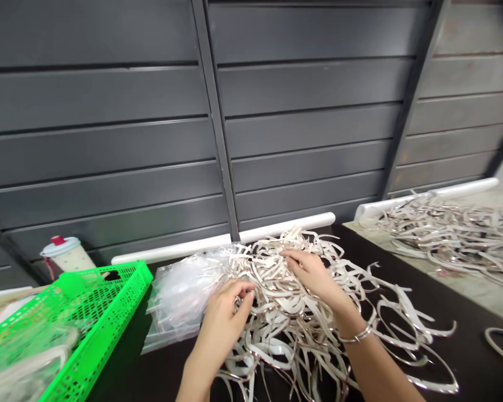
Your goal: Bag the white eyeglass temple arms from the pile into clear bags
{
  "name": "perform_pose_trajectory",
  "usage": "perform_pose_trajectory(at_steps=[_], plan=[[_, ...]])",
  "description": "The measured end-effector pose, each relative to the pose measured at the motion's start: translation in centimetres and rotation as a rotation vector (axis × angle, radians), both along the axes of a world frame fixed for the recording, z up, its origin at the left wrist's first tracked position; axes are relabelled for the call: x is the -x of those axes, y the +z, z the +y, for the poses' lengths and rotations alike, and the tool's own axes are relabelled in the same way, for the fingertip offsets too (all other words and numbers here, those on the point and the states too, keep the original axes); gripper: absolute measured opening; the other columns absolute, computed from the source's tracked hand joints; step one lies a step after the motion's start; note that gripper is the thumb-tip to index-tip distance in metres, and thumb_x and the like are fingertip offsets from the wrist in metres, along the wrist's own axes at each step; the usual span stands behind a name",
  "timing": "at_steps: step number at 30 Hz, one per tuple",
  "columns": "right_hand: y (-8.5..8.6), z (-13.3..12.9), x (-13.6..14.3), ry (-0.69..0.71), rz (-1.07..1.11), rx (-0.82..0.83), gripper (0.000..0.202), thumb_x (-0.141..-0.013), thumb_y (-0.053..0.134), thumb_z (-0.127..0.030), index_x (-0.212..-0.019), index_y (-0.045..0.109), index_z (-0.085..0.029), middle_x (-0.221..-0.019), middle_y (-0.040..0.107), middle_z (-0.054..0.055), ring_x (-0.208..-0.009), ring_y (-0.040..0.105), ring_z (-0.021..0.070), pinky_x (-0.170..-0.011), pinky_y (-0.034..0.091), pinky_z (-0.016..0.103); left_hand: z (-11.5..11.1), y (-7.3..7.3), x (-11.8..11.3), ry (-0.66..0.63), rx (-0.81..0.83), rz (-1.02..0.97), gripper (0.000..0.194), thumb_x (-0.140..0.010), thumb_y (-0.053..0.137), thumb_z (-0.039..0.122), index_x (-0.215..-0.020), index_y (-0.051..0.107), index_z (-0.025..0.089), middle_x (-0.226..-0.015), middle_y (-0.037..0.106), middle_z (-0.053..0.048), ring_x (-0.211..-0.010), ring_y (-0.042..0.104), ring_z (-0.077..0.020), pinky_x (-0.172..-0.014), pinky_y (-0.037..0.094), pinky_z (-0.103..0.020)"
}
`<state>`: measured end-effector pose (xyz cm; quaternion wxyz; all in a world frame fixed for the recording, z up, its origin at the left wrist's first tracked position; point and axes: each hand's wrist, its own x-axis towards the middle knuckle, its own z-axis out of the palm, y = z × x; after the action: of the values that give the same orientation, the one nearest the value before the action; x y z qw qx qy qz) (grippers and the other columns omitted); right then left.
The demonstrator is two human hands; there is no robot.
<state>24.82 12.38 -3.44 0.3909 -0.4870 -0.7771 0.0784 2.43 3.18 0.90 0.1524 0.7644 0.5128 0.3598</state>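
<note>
A tangled heap of thin curved strips [276, 301], whitish with shiny metallic edges, spreads over the dark tabletop. At the near left side of the heap is my left hand [228, 312]. Its fingers are bent, with a gap between thumb and index finger, and nothing clearly held shows there. My right hand [310, 273], with a bracelet [358, 335] at the wrist, reaches over the upper middle of the heap. Those fingers stretch to the left and touch the strips. Clear plastic bags [180, 296] lie left of the heap, close to my left hand.
A green perforated basket [109, 312] with bagged pieces stands at the left, a lidded cup [69, 254] behind it. Another strip pile [452, 234] lies at the right. White rolls [289, 226] run along the grey panel wall [310, 84]. One loose curved strip [501, 343] sits near the right edge.
</note>
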Motion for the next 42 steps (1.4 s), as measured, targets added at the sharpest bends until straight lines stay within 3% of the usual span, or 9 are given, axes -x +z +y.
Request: perform_pose_trajectory(at_steps=[4,10,15,20,24,29,34,38,42], plan=[[-0.6,0.7,-0.9,-0.025,0.021,-0.083,0.045,-0.082,0.037,-0.005,-0.114,0.065,-0.019,-0.112,0.063,0.010,-0.108,0.057,0.0229,-0.096,0.044,0.040,-0.1,0.0,0.2,0.011,-0.042,0.013,0.019,-0.090,0.047,0.027,-0.092,0.065,0.022,-0.092,0.069,-0.004,-0.085,0.064,-0.0191,-0.075,0.051,-0.033],[-2.4,0.9,0.5,0.097,-0.139,0.133,0.049,-0.083,0.051,-0.015,-0.132,0.051,-0.018,-0.143,0.041,0.013,-0.132,0.034,0.0290,-0.108,0.027,0.049,-0.1,0.2,-0.1,-0.002,-0.095,0.017,0.017,-0.088,0.049,0.024,-0.088,0.066,0.022,-0.088,0.070,-0.003,-0.081,0.065,-0.0183,-0.071,0.052,-0.031],[-2.3,1.0,1.7,0.225,0.067,0.158,0.012,-0.080,0.058,-0.017,-0.080,0.070,-0.019,-0.109,0.064,0.009,-0.110,0.052,0.0276,-0.101,0.031,0.047,0.0,0.2,-0.2,-0.007,-0.074,0.033,0.017,-0.089,0.048,0.025,-0.088,0.065,0.022,-0.089,0.070,-0.003,-0.082,0.065,-0.0178,-0.073,0.052,-0.031],[-0.4,0.4,0.9,0.190,0.407,0.161,0.032,-0.084,0.058,-0.037,-0.058,0.055,-0.019,-0.070,0.058,0.003,-0.072,0.054,0.0181,-0.073,0.044,0.033,0.0,-0.1,0.1,-0.012,-0.054,0.004,0.016,-0.089,0.050,0.025,-0.089,0.065,0.022,-0.088,0.069,-0.003,-0.082,0.064,-0.0174,-0.074,0.050,-0.030],[0.1,0.2,0.1,0.179,0.749,0.251,0.039,-0.086,0.050,-0.052,-0.066,0.051,-0.020,-0.048,0.042,-0.006,-0.040,0.036,0.0089,-0.040,0.031,0.021,-0.1,0.0,0.0,-0.032,-0.023,-0.047,0.015,-0.088,0.052,0.026,-0.087,0.066,0.022,-0.087,0.070,-0.002,-0.081,0.064,-0.0174,-0.074,0.049,-0.029],[-0.1,0.2,0.7,0.258,1.048,0.351,0.044,-0.084,0.049,-0.063,-0.076,0.050,-0.020,-0.051,0.048,-0.007,-0.033,0.031,0.0048,-0.032,0.028,0.017,0.0,-0.4,-0.5,-0.044,0.084,-0.153,0.018,-0.087,0.053,0.030,-0.087,0.069,0.021,-0.086,0.070,-0.004,-0.082,0.064,-0.0194,-0.075,0.047,-0.031],[0.5,-2.1,3.3,0.662,1.240,0.627,0.035,-0.082,0.063,-0.050,-0.076,0.056,-0.017,-0.058,0.059,-0.004,-0.042,0.051,0.0046,-0.041,0.042,0.013,0.3,-1.6,-1.7,-0.149,0.421,-0.672,0.029,-0.081,0.061,0.042,-0.095,0.071,0.019,-0.080,0.069,-0.004,-0.069,0.060,-0.0158,-0.068,0.047,-0.027],[1.1,-3.2,4.0,0.741,0.995,0.729,0.037,-0.083,0.060,-0.050,-0.073,0.058,-0.015,-0.057,0.060,-0.002,-0.043,0.055,0.0062,-0.043,0.045,0.016,0.2,-1.7,-2.3,-0.104,0.408,-1.056,0.024,-0.073,0.072,0.042,-0.077,0.069,0.018,-0.066,0.060,0.002,-0.061,0.051,-0.0096,-0.061,0.042,-0.019],[1.3,-3.3,2.4,0.438,0.190,0.546,0.032,-0.090,0.054,-0.034,-0.066,0.061,-0.014,-0.050,0.056,-0.003,-0.043,0.053,0.0072,-0.046,0.043,0.018,0.3,-1.1,-1.5,-0.057,0.261,-1.161,0.025,-0.072,0.073,0.039,-0.065,0.065,0.017,-0.072,0.061,0.000,-0.071,0.053,-0.0120,-0.066,0.043,-0.020]])
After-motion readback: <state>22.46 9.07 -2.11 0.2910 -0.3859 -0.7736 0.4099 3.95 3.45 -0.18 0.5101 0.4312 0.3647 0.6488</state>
